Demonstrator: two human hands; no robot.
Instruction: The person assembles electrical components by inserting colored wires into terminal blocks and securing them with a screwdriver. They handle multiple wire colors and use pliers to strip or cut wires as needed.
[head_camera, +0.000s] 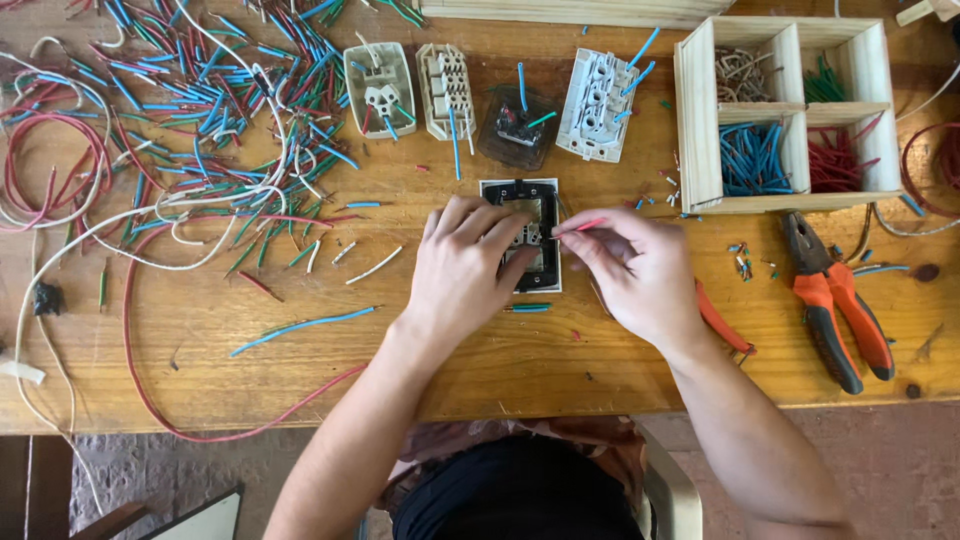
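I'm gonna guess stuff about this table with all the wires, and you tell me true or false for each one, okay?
1. The right hand pinches a short red wire. True.
2. The left hand rests on a switch plate. True.
3. The pliers are in the left hand. False: they lie on the table, right of both hands.
4. The wooden box holds only blue wires. False: red, green and pale ones too.
5. The plate lies inside the box. False: it lies on the table.
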